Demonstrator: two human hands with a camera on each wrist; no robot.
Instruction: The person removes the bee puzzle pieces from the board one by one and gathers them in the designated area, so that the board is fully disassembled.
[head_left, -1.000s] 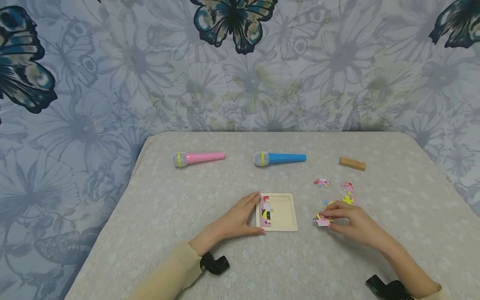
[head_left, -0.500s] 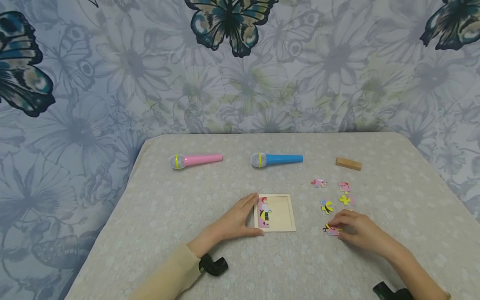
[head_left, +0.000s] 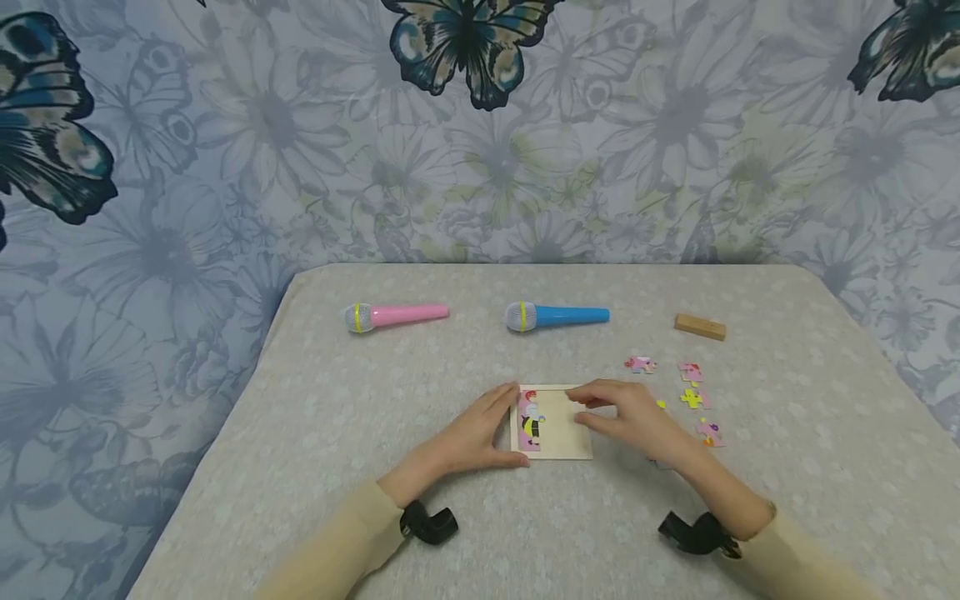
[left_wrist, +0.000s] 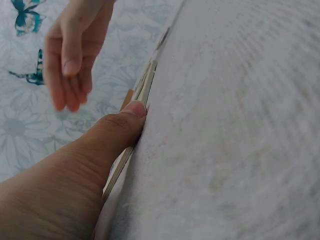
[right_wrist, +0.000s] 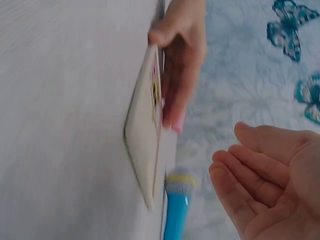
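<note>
A square wooden puzzle tray [head_left: 558,425] lies in the middle of the table in the head view. A pink strip of picture [head_left: 530,421] of a figure runs down its left side; the rest is bare wood. My left hand [head_left: 468,437] grips the tray's left side, thumb at the near corner and fingers at the far one; the left wrist view shows the thumb [left_wrist: 127,117] against the edge. Over the tray's right edge hovers my right hand [head_left: 630,417], fingers loosely bent and nothing between them. In the right wrist view these fingers [right_wrist: 250,180] are apart from the tray.
Several loose jigsaw pieces lie right of the tray, among them a pink one [head_left: 641,364], a yellow one [head_left: 692,398] and another pink one [head_left: 709,432]; my right arm partly covers others. Behind are a pink microphone [head_left: 408,314], a blue microphone [head_left: 570,315] and a wooden block [head_left: 701,327].
My right hand drew a jigsaw piece toward the near side, let it go, then moved left over the tray. The left hand has stayed on the tray.
</note>
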